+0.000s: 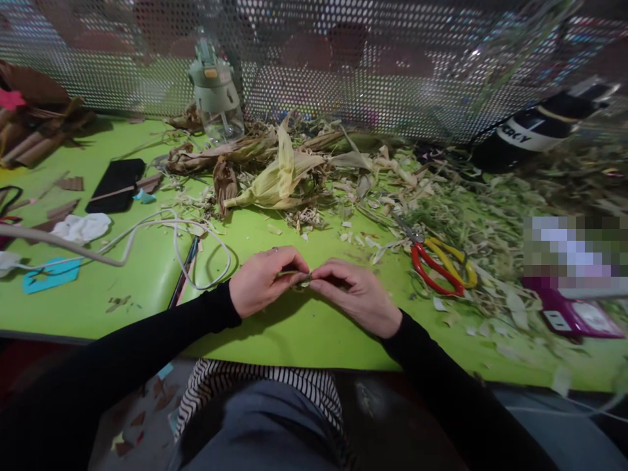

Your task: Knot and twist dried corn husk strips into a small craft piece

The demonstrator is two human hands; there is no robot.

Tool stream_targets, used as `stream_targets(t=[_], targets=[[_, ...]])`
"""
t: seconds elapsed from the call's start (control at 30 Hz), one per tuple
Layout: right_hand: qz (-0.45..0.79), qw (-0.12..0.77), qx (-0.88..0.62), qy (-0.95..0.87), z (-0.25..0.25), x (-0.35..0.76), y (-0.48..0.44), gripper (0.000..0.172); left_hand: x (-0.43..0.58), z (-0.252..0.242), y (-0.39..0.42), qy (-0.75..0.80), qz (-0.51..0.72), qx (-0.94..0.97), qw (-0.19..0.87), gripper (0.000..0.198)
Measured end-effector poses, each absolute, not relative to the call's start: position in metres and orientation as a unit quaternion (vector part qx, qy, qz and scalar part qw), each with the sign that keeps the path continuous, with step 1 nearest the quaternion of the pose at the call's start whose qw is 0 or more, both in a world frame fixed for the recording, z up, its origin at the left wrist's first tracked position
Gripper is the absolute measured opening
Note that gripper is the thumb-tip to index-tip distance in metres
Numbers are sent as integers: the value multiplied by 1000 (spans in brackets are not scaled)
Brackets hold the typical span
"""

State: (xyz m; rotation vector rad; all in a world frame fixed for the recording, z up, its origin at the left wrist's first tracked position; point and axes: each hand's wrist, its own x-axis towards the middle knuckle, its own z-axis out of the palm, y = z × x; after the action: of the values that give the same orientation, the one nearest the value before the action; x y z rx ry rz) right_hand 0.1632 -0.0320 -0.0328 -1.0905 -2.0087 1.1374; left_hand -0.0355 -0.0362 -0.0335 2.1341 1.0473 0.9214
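Both my hands rest on the green table (147,275) near its front edge, fingertips meeting. My left hand (262,280) and my right hand (356,293) are each pinched on a thin strip of dried corn husk (300,279) held between them; most of the strip is hidden by the fingers. A ring shows on my left hand. Beyond the hands lies a pile of corn husks (275,180), some pale yellow, some brown.
Red and yellow scissors (439,261) lie right of my hands among husk scraps. A black phone (116,185), a white cable (167,229) and a green bottle (216,91) are at the left and back. A perforated metal screen (392,65) closes the back; a magenta item (572,314) is at right.
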Motion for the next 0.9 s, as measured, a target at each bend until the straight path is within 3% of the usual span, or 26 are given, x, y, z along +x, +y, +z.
stream_targets(t=[0.3, 0.5, 0.7, 0.8, 0.9], targets=[[340, 224, -387, -827, -33, 159, -35, 15, -45, -22, -34, 438, 404, 721, 354, 15], [419, 192, -306, -833, -24, 160, -35, 12, -46, -19, -32, 456, 439, 667, 392, 13], [529, 390, -315, -685, -24, 168, -40, 8, -45, -29, -21, 462, 355, 643, 497, 15], [663, 415, -260, -566, -25, 168, -43, 11, -40, -32, -22, 412, 290, 675, 538, 22], [722, 423, -254, -485, -22, 165, -44, 14, -35, -29, -27, 371, 277, 621, 632, 24]])
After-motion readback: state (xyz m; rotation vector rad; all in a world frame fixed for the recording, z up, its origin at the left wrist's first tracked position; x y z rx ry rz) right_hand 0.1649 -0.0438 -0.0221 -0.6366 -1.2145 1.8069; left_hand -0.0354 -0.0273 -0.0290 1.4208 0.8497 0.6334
